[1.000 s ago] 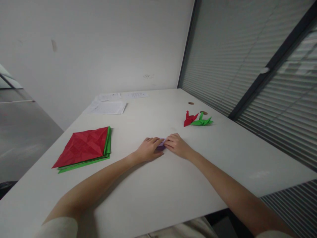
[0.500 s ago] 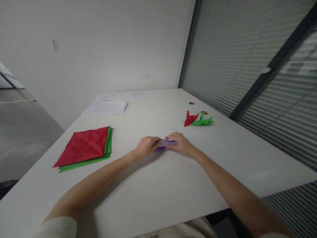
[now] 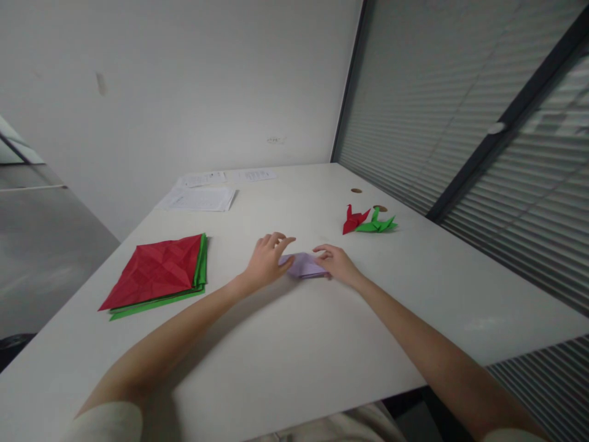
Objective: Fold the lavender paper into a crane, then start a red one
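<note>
A small folded purple paper (image 3: 304, 266) lies flat on the white table (image 3: 294, 344) between my two hands. My left hand (image 3: 267, 260) rests at its left edge with the fingers lifted and spread, the thumb touching the paper. My right hand (image 3: 335, 262) pinches the paper's right edge between thumb and fingers. Both forearms stretch out over the table towards it.
A stack of red and green square sheets (image 3: 159, 272) lies to the left. A red folded figure (image 3: 353, 220) and a green one (image 3: 377, 224) sit at the far right. White printed papers (image 3: 202, 196) lie at the back. Blinds (image 3: 460, 123) line the right side.
The purple paper has been opened out wider and lies flatter. My left hand has lifted its fingers off it; my right hand has shifted slightly right, holding the edge.
</note>
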Demonstrator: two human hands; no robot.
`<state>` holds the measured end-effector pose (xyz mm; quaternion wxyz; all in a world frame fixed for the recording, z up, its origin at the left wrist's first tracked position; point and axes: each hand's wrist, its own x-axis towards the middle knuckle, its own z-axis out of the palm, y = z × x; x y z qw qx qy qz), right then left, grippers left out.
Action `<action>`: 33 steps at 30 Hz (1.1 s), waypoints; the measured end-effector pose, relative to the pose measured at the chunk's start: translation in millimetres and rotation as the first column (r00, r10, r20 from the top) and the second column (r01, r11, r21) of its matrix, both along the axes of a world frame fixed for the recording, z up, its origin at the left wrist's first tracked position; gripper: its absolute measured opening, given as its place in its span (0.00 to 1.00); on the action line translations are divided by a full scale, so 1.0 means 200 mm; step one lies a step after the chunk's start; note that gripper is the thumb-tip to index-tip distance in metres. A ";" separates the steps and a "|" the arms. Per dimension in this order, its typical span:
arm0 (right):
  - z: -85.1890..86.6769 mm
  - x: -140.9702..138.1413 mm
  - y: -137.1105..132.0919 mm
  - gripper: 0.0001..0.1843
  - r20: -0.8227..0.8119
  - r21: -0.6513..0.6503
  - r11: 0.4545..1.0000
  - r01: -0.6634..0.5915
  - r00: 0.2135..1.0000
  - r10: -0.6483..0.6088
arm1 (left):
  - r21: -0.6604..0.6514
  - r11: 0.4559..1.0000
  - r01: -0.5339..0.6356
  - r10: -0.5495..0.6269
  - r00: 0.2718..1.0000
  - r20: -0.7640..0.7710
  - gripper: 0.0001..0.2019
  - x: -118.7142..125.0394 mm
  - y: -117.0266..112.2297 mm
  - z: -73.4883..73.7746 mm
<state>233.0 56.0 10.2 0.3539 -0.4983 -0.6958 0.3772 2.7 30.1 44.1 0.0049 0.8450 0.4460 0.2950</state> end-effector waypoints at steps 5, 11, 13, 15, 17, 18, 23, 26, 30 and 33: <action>0.02 0.00 -0.03 0.12 0.331 0.208 0.978 -0.008 0.942 -0.063 | -0.117 0.944 0.310 -0.331 0.875 -0.354 0.22 0.04 -0.06 -0.07; 0.03 0.03 -0.01 0.22 0.507 0.426 0.826 -0.370 0.853 0.121 | -0.104 0.933 0.344 -0.358 0.867 -0.347 0.21 0.02 -0.03 -0.08; 0.01 0.02 -0.01 0.21 0.578 0.384 0.800 -0.461 0.796 0.181 | -0.077 0.964 0.256 -0.266 0.900 -0.345 0.22 0.01 -0.02 -0.07; -0.01 0.00 -0.02 0.17 0.618 0.357 0.795 -0.490 0.762 0.193 | -0.047 0.984 0.175 -0.180 0.924 -0.336 0.21 0.01 -0.01 -0.07; -0.02 -0.01 -0.03 0.13 0.629 0.357 0.794 -0.493 0.755 0.185 | -0.030 0.984 0.174 -0.174 0.933 -0.315 0.18 0.02 -0.01 -0.08; -0.02 -0.01 -0.03 0.11 0.628 0.361 0.790 -0.496 0.755 0.187 | -0.024 0.980 0.199 -0.197 0.932 -0.304 0.16 0.03 -0.01 -0.09; -0.03 0.00 -0.02 0.11 0.593 0.385 0.759 -0.525 0.771 0.232 | -0.079 0.941 0.329 -0.337 0.894 -0.295 0.11 0.03 0.00 -0.15; -0.05 0.01 0.00 0.11 0.539 0.401 0.758 -0.515 0.801 0.259 | -0.087 0.914 0.397 -0.405 0.877 -0.259 0.13 0.01 0.01 -0.16; -0.07 0.03 0.01 0.11 0.459 0.409 0.773 -0.484 0.842 0.284 | -0.067 0.876 0.479 -0.482 0.855 -0.190 0.16 -0.03 0.03 -0.18; -0.08 0.03 0.02 0.12 0.434 0.407 0.783 -0.471 0.854 0.287 | -0.073 0.867 0.493 -0.498 0.856 -0.137 0.15 -0.03 0.03 -0.19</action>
